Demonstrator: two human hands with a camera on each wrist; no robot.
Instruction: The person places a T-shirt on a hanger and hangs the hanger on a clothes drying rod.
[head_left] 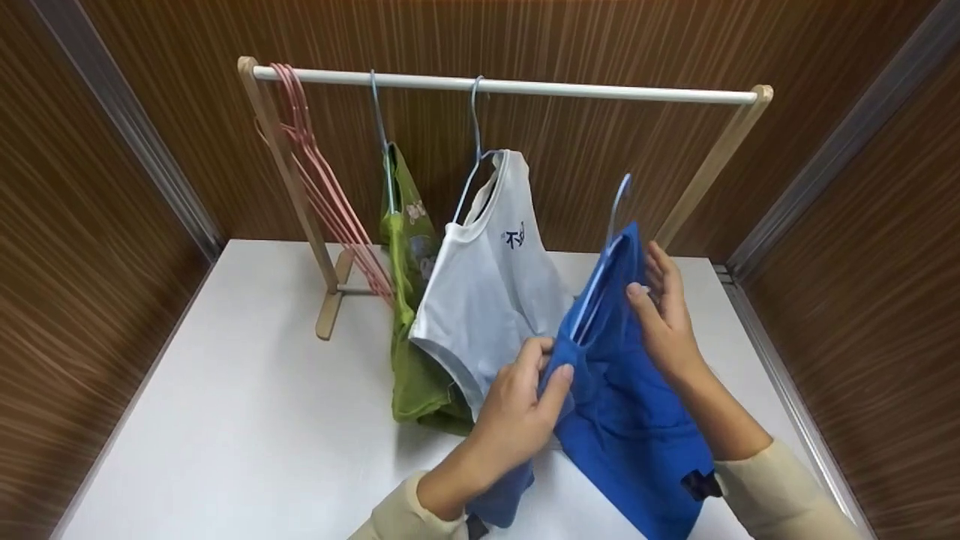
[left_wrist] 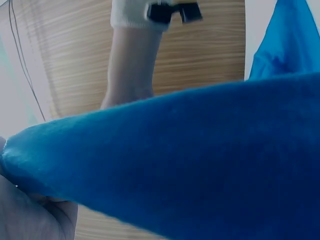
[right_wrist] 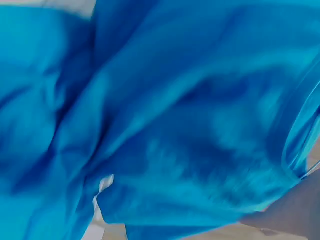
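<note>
A blue garment (head_left: 637,397) hangs on a pale blue hanger (head_left: 618,202), whose hook stands free of the rail. My left hand (head_left: 517,405) pinches the garment's near shoulder between thumb and fingers. At its far shoulder is my right hand (head_left: 670,322), fingers fairly straight and thumb apart, touching or close to the cloth's edge. Blue cloth crosses most of the left wrist view, with part of my left hand (left_wrist: 30,215) at the lower left. In the right wrist view the blue garment (right_wrist: 200,125) hides most of the scene.
Behind stands a wooden rack with a white rail (head_left: 600,91). From it hang several pink hangers (head_left: 322,165), a green garment (head_left: 412,322) and a white sleeveless top (head_left: 487,277) with dark print. Brown wood-grain panels enclose the white tabletop (head_left: 247,390).
</note>
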